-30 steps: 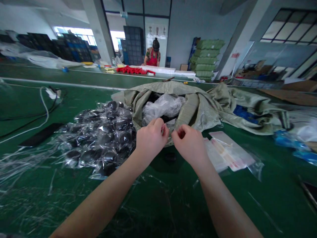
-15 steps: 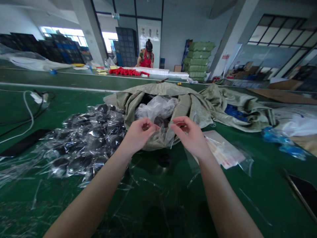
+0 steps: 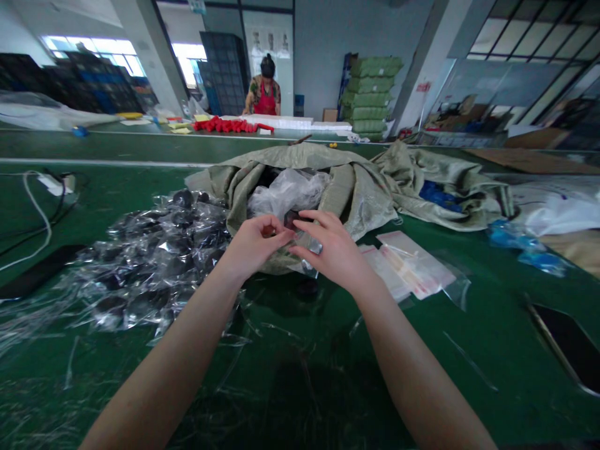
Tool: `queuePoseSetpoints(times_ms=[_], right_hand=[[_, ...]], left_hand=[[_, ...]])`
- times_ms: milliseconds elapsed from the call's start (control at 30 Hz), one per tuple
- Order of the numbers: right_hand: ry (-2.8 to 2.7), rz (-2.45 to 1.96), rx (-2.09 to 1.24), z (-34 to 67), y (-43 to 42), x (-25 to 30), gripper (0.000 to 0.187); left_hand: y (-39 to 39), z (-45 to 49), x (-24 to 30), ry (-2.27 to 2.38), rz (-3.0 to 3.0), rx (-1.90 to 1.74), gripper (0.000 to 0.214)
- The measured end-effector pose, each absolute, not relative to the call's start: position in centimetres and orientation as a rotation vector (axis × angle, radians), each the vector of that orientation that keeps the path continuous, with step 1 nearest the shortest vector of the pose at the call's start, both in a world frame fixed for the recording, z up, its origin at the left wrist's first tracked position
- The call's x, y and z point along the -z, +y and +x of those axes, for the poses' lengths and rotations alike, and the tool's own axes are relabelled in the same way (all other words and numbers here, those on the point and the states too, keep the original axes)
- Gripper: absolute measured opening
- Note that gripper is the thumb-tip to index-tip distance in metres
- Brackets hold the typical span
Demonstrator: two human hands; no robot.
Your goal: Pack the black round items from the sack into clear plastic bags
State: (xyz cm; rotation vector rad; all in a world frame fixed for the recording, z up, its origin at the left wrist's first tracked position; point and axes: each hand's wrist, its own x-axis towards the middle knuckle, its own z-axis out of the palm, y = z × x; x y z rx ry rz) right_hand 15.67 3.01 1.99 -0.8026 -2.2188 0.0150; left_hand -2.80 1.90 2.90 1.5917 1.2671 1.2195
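My left hand [image 3: 255, 244] is closed in a pinch, thumb against fingertips, at the edge of a clear plastic bag [image 3: 309, 265]. My right hand [image 3: 335, 250] curls around the same bag from the other side, its thumb and fingers bent about the film. A small dark piece [image 3: 290, 219] shows beside the right fingertips; whether it is inside the bag I cannot tell. Just behind both hands, an open olive woven sack [image 3: 360, 200] holds crumpled translucent plastic [image 3: 288, 190]. To the left lies a heap of dark rounded pieces in clear wrappers [image 3: 173, 256].
Flat clear bags [image 3: 415, 265] lie to the right, with a phone [image 3: 567, 340] farther right. A dark flat object [image 3: 42, 272] and cables [image 3: 35, 200] are at the left. Across the tables, a person in a red apron [image 3: 265, 97] stands by red items [image 3: 229, 125].
My right hand has moved left, closer to my left hand, and closed in around the bag. The dark piece now shows between them. The whole view has shifted slightly.
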Motion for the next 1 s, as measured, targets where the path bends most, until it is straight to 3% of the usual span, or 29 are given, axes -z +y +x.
queuePoseSetpoints(times_ms=[200,367,567,1000], right_hand=[[-2.137,-0.801,-0.081,15.2,2.6,-2.3,0.017],[-1.971,-1.064,-0.220,14.0,0.9,-3.0,0.022],[-1.914,-1.327,-0.126,13.3,0.4,-2.9,0.018],[-1.929,-1.421,-0.017,13.5,-0.9,-4.0,0.018]], left_hand=[[2.0,-2.8,-2.0,1.453,1.852,-1.271,0.021],[1.2,-1.8,-1.5,1.828,2.233,-1.270,0.006],[0.1,-0.9,-2.1,2.132,2.366,-1.189,0.016],[-1.1,-1.2,-2.9,2.136,2.483,-1.299,0.020]])
